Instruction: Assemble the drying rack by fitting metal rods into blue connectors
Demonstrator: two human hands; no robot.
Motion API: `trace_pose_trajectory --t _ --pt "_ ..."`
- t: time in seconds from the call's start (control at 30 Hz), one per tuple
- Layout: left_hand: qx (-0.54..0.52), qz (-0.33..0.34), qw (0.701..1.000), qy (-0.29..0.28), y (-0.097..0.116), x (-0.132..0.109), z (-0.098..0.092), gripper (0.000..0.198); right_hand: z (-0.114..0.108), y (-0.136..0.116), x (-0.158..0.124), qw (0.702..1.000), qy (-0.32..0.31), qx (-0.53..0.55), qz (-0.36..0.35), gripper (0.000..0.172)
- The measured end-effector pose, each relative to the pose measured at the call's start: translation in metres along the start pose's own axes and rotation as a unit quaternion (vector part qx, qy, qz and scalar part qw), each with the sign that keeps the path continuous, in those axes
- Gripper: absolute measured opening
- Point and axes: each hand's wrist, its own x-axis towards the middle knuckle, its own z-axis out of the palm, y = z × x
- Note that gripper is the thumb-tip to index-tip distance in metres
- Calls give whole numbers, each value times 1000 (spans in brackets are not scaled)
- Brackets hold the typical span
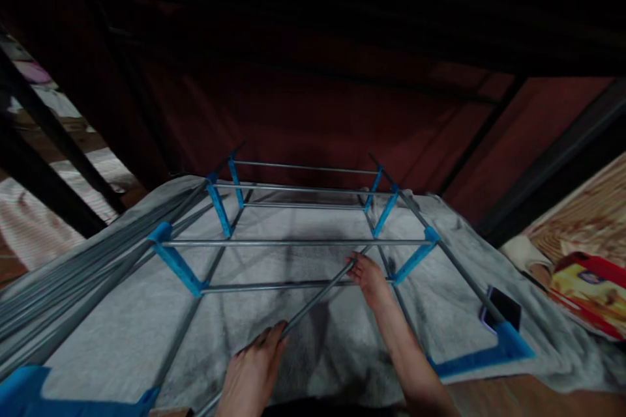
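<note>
A rack frame of grey metal rods and blue plastic connectors stands on a grey towel. One loose grey rod runs diagonally from the near edge up to the frame's lower crossbar. My left hand lies over the rod's near part, fingers curled around it. My right hand pinches the rod's far end, close to a blue connector at the crossbar.
A bundle of spare grey rods lies along the left. A dark phone rests on the towel at right, next to a blue corner piece. Colourful packaging sits far right. Dark bed-frame bars cross above.
</note>
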Motion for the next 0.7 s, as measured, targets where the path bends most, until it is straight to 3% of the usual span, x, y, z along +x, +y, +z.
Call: trace_pose_trajectory --t 0.2,0.43,0.57,0.7 --pt "69 23 997 28 26 54 -20 44 -5 -15 43 999 35 34 -7 12" --pt "61 27 997 39 41 118 -39 38 -9 -29 82 998 21 37 -50 14" --pt "74 61 994 53 36 148 -33 39 -21 -20 101 998 6 36 -50 20" --pt "58 108 991 44 20 172 -24 47 -27 -6 116 999 12 25 -29 7"
